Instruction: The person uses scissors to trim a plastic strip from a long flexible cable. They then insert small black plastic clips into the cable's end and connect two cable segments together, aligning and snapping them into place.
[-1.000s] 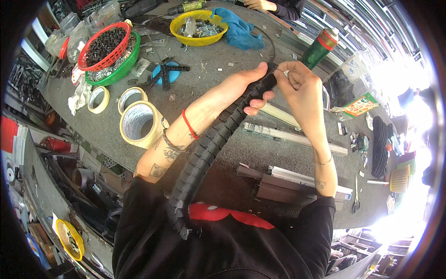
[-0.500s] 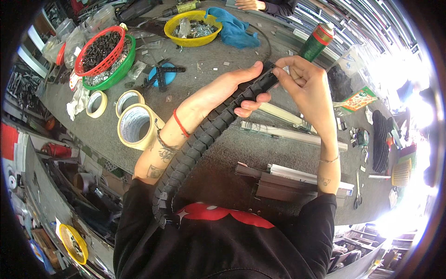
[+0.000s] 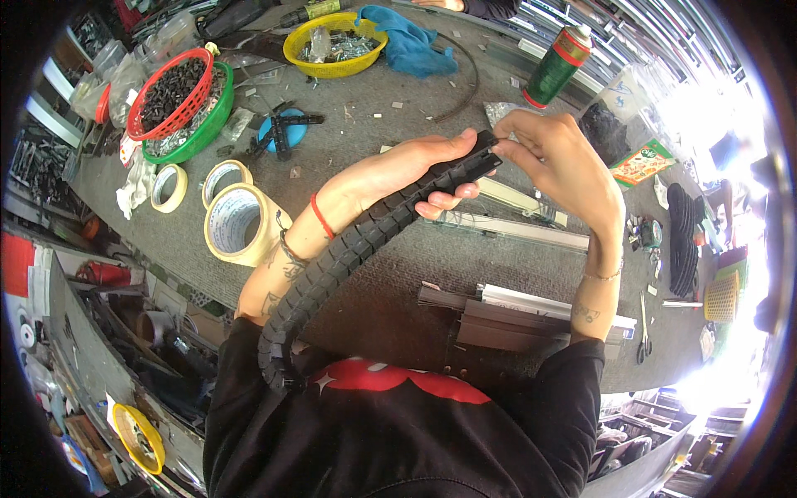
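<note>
A black segmented cable chain (image 3: pixel 365 235) runs diagonally from my chest up to both hands, its lower end bent against my shirt. My left hand (image 3: pixel 398 170) is wrapped round it close to the upper end, thumb along the top and fingertips showing underneath. At that upper end my right hand (image 3: pixel 560 162) has thumb and forefinger closed on the last link, the other fingers curled in. Whether a small part sits between those fingertips is hidden.
Tape rolls (image 3: pixel 243 224) stand left of my left forearm. Beyond are a red basket (image 3: pixel 207 87), a yellow basket (image 3: pixel 332 68), a blue cloth (image 3: pixel 411 46) and a spray can (image 3: pixel 558 70). Metal profiles (image 3: pixel 506 325) lie under my arms, scissors (image 3: pixel 644 332) at right. Another person's hand (image 3: pixel 440 3) shows at the far edge.
My right wrist and forearm have swung to the right, while the fingertips stay at the chain's end. The chain's upper end has dipped slightly, and its lower bend has shifted left.
</note>
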Action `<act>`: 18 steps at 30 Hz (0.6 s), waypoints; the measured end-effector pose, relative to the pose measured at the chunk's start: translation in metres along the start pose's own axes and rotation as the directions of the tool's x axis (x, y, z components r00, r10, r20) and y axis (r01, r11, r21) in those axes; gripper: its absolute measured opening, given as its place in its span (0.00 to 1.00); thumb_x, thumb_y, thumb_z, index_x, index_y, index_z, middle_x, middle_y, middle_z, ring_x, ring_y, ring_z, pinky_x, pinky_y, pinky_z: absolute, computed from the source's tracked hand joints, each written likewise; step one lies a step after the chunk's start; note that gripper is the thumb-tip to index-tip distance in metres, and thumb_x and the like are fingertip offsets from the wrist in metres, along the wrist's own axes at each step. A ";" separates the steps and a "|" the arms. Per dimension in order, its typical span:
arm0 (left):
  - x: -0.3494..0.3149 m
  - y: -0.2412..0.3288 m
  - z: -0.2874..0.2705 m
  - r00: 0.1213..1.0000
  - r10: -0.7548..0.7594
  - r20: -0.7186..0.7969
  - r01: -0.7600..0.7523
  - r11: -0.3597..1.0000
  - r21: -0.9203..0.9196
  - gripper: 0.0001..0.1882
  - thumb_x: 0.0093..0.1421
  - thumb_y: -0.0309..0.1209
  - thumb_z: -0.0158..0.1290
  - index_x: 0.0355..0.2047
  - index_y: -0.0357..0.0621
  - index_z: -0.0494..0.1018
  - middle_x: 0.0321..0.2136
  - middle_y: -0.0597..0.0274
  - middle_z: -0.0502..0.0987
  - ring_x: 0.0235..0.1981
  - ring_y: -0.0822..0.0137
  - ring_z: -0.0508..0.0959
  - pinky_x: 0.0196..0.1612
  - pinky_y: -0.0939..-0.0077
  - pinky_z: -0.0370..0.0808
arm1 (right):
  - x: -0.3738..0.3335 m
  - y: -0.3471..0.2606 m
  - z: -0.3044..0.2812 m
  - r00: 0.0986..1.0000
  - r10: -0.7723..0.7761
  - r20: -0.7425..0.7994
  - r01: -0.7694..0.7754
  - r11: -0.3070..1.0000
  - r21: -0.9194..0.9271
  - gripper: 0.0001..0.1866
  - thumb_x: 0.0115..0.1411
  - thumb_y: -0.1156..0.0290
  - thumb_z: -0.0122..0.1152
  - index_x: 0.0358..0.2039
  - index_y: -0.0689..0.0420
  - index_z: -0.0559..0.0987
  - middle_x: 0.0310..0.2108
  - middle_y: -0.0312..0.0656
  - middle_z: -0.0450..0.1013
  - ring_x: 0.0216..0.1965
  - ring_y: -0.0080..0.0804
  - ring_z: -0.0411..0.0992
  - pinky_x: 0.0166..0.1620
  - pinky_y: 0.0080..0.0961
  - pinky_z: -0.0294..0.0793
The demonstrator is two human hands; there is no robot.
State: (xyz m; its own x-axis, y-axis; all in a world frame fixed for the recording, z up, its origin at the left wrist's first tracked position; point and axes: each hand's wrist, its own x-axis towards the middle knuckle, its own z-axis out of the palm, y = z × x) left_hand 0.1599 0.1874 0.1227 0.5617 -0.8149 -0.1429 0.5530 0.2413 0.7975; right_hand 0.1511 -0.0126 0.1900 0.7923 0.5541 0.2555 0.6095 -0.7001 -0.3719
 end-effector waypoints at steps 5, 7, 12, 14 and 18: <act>0.001 -0.002 -0.004 1.000 -0.010 -0.004 0.010 0.999 -0.046 0.27 0.65 0.52 0.37 0.42 0.37 0.66 0.23 0.65 0.68 0.13 0.81 0.63 0.10 0.89 0.58 | 0.003 0.007 0.006 0.998 -0.059 -0.009 0.059 0.998 0.038 0.06 0.55 0.76 0.59 0.31 0.65 0.73 0.17 0.46 0.68 0.17 0.29 0.63 0.24 0.25 0.64; 0.001 -0.002 -0.006 1.000 -0.018 0.010 0.018 0.999 -0.040 0.27 0.65 0.53 0.36 0.42 0.37 0.66 0.23 0.65 0.68 0.13 0.81 0.63 0.10 0.89 0.58 | 0.004 0.009 0.007 0.999 -0.040 0.005 0.040 0.996 0.084 0.06 0.55 0.76 0.59 0.31 0.66 0.73 0.17 0.44 0.68 0.17 0.25 0.62 0.24 0.24 0.63; -0.002 -0.002 -0.008 0.998 -0.041 0.057 0.040 0.999 0.025 0.27 0.65 0.53 0.36 0.44 0.38 0.65 0.23 0.65 0.67 0.13 0.81 0.62 0.10 0.89 0.57 | 0.005 0.016 0.010 0.998 -0.054 0.035 0.044 0.969 0.244 0.07 0.54 0.75 0.61 0.32 0.65 0.75 0.17 0.36 0.66 0.18 0.17 0.57 0.22 0.21 0.58; -0.003 -0.003 -0.007 0.997 -0.061 0.054 0.059 0.998 0.033 0.28 0.65 0.53 0.36 0.44 0.37 0.65 0.23 0.65 0.67 0.13 0.81 0.62 0.10 0.88 0.57 | 0.007 0.019 0.008 0.991 -0.027 0.129 -0.009 0.961 0.275 0.08 0.54 0.74 0.62 0.32 0.65 0.76 0.16 0.32 0.63 0.18 0.15 0.55 0.21 0.20 0.55; -0.004 -0.003 -0.006 0.995 -0.087 0.048 0.086 0.996 0.024 0.28 0.65 0.53 0.35 0.45 0.37 0.64 0.23 0.65 0.66 0.13 0.81 0.61 0.10 0.88 0.57 | 0.010 0.020 0.005 0.981 -0.022 0.191 -0.038 0.951 0.306 0.09 0.53 0.71 0.62 0.30 0.65 0.76 0.12 0.39 0.61 0.16 0.22 0.55 0.21 0.26 0.55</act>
State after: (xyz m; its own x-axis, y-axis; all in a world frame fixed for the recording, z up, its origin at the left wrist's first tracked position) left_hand 0.1595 0.1931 0.1177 0.4813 -0.8571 -0.1837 0.5844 0.1576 0.7960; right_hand 0.1709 -0.0189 0.1803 0.7588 0.6453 0.0882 0.5414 -0.5496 -0.6363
